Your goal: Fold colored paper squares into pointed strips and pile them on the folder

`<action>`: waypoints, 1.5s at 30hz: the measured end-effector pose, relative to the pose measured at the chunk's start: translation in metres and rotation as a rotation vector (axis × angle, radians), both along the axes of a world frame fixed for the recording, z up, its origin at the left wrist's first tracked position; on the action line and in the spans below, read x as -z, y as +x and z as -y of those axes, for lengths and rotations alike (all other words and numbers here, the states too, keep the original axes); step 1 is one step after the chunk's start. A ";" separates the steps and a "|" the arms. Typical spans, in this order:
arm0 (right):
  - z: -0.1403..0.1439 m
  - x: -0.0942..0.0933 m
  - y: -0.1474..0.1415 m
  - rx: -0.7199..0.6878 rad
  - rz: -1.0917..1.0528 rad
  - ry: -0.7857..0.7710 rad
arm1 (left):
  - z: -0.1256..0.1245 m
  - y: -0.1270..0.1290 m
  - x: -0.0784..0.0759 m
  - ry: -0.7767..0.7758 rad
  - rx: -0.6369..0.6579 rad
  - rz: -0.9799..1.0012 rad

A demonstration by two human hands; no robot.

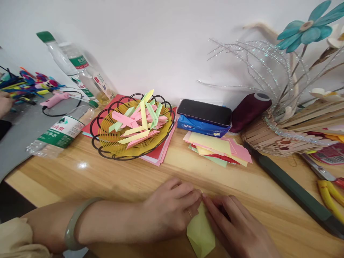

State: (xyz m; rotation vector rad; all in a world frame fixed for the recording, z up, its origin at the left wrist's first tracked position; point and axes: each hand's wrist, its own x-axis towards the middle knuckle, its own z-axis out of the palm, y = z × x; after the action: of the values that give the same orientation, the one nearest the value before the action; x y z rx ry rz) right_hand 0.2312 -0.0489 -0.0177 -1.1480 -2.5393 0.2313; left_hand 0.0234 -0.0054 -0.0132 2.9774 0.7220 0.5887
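Yellow-green paper [200, 233] is pressed flat on the wooden table [107, 179] at its near edge, pinned under fingertips of both hands. The left hand [169, 211] lies on it with fingers together and curled down; the right hand [239, 229] meets it fingertip to fingertip, fingers close and flat. A pale bangle [73, 224] is worn on the left wrist. Farther back stand a wire basket [107, 150] of folded paper strips [139, 120] and a stack of coloured sheets [217, 148].
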 end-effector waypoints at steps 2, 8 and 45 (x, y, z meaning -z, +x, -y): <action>0.000 0.000 0.000 0.000 0.029 -0.004 | 0.000 0.000 0.001 -0.032 0.002 0.003; 0.000 0.004 -0.001 0.022 -0.007 0.025 | 0.000 -0.004 -0.004 0.013 0.052 0.022; 0.005 -0.009 -0.001 -0.006 0.144 -0.012 | 0.005 -0.007 -0.007 0.045 0.028 -0.063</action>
State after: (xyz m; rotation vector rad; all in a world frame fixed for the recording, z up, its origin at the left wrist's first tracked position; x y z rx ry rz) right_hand 0.2306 -0.0536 -0.0092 -1.2020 -2.6693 0.1717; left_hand 0.0169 -0.0101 -0.0066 3.0545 0.6795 0.5185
